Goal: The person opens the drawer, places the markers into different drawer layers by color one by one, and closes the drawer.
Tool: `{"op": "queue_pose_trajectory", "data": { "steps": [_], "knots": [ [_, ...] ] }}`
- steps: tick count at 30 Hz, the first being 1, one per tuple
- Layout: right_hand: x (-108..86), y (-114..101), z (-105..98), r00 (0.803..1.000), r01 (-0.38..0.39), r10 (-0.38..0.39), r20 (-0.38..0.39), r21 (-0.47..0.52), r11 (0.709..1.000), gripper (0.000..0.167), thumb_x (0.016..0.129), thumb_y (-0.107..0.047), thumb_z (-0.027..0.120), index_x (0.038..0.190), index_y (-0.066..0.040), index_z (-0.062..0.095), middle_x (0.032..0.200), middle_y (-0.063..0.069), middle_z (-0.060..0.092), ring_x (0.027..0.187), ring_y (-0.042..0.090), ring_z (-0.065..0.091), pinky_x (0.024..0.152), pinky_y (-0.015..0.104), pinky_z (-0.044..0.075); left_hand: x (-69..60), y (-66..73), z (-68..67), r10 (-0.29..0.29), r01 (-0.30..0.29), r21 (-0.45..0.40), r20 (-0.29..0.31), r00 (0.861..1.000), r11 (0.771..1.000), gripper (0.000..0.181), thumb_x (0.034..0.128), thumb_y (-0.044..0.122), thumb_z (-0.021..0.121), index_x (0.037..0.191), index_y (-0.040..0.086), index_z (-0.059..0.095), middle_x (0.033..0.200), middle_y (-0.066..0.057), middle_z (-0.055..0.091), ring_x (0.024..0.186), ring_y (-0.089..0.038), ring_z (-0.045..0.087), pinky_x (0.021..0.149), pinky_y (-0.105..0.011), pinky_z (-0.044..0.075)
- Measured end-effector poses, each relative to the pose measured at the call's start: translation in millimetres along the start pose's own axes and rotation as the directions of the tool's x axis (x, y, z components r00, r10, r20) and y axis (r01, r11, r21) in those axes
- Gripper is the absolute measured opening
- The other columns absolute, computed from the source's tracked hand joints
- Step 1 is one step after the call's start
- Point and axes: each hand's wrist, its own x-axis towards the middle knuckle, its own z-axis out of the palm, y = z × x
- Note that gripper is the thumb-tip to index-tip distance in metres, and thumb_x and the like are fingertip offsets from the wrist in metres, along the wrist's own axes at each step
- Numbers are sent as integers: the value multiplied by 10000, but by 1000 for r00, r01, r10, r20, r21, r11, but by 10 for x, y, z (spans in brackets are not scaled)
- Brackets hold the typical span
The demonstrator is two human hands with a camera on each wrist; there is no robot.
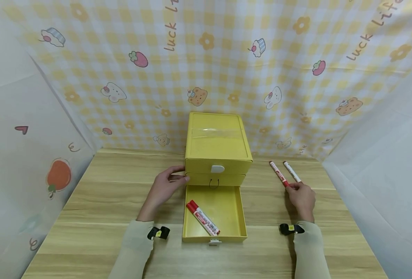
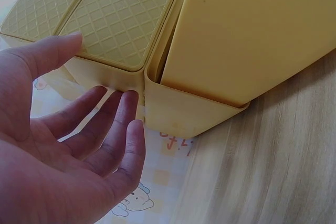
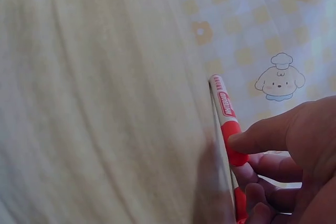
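A yellow drawer cabinet [image 1: 220, 149] stands with its bottom drawer [image 1: 227, 207] pulled out. Two red-capped markers [image 1: 206, 221] lie side by side in that drawer. My left hand [image 1: 164, 186] is at the cabinet's left side, thumb near the front edge, fingers loosely bent and holding nothing; in the left wrist view, whether the fingertips touch the cabinet [image 2: 113, 30] is hard to tell. On the table to the right, my right hand [image 1: 301, 197] pinches the red cap of a red-and-white marker [image 3: 224, 106]. Beside it lies a second white marker [image 1: 291, 170], its near end hidden by the fingers.
Everything stands on a wood-grain table [image 1: 112, 201]. A checked cloth [image 1: 220, 69] with cartoon prints hangs behind the cabinet. White sheets [image 1: 28, 116] close off the sides. A thin dark loop [image 1: 213, 183] is on the middle drawer's front, a white handle [image 1: 217, 169] on the top drawer.
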Motion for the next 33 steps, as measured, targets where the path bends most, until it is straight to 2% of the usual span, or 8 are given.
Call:
{"op": "queue_pose_trajectory", "data": {
  "steps": [4, 9, 13, 21, 27, 33],
  "knots": [
    [-14, -24, -30, 1000, 12, -12, 7, 0, 1000, 254, 986, -171, 742, 1083, 57, 799, 987, 222, 774, 896, 431, 660, 718, 497, 471, 1, 2, 2, 1, -1, 0, -2, 1000, 1000, 568, 1024, 270, 815, 1522, 66, 634, 1405, -197, 709, 1264, -359, 713, 1037, -548, 588],
    [-29, -68, -80, 999, 52, -52, 1, 0, 999, 234, 981, -144, 723, 1073, 58, 797, 927, 195, 770, 809, 376, 648, 656, 432, 454, 5, 3, 1, 4, -4, -2, -3, 1000, 1000, 567, 1026, 267, 811, 1523, 59, 631, 1401, -199, 710, 1260, -359, 715, 1035, -540, 590],
    [-53, -130, -133, 998, 67, -67, -2, 15, 998, 233, 977, -116, 688, 1090, 60, 791, 951, 207, 766, 780, 354, 627, 627, 397, 430, 5, 1, 0, 6, -6, -5, -1, 1000, 1000, 566, 1027, 264, 809, 1523, 57, 631, 1394, -202, 714, 1259, -358, 716, 1029, -531, 595],
    [-117, -301, -252, 994, 106, -106, -11, 22, 994, 217, 1002, -109, 710, 1119, 59, 783, 1018, 242, 762, 805, 380, 598, 704, 455, 414, -5, 3, -1, 4, -4, -11, 6, 1000, 1000, 568, 1028, 269, 808, 1525, 59, 629, 1391, -205, 714, 1260, -360, 714, 1024, -532, 596],
    [-170, -434, -346, 991, 135, -134, -20, 21, 991, 200, 1002, -101, 722, 1117, 46, 793, 962, 221, 750, 816, 385, 600, 719, 473, 416, 0, -5, 3, -2, 3, -7, 4, 1000, 1000, 571, 1028, 278, 804, 1526, 60, 628, 1398, -203, 712, 1267, -364, 710, 1031, -539, 591],
    [-247, -582, -454, 985, 171, -170, -24, 13, 985, 176, 1013, -105, 724, 1108, 24, 797, 866, 147, 684, 740, 304, 532, 658, 424, 378, 6, 2, 2, -6, 6, -4, 1, 1000, 1000, 563, 1031, 282, 801, 1522, 65, 632, 1400, -203, 710, 1265, -364, 711, 1023, -536, 594]
  ]
}}
